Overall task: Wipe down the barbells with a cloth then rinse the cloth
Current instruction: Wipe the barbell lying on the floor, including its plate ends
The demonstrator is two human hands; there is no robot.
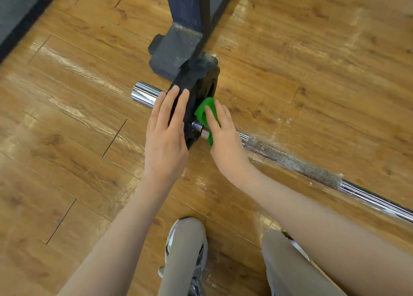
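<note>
Here, on a wood-plank floor [67, 121], a person is crouching over a barbell [290, 161] that is lying on the boards and running from the chrome sleeve end [145, 93] at centre-left down to the right edge of the view. A black weight plate [199, 83] is sitting on the bar near that end. The left hand [166, 137] is lying flat against the plate's outer face, its fingers straight and close together, pointing away from the camera. The right hand [223, 134] is pressing a green cloth [204, 111] against the plate's inner face and the bar's collar; its fingers are extended over the cloth rather than curled around it, and part of the cloth is hanging down below the palm. Whether the thumb is pinching the cloth cannot be told, as the hand is covering it.

Just behind the plate, the dark steel foot of a rack upright [174, 47] is standing on the floor, crowding the far side of the plate and touching or nearly touching its top edge. To the right of the wiping hand, the bar's rough knurled section [292, 161] is giving way to smooth chrome. At the bottom of the view, the person's knees in beige trousers and a grey sneaker [196, 275] are showing, and a dark mat edge [20, 11] is crossing the upper-left corner.
</note>
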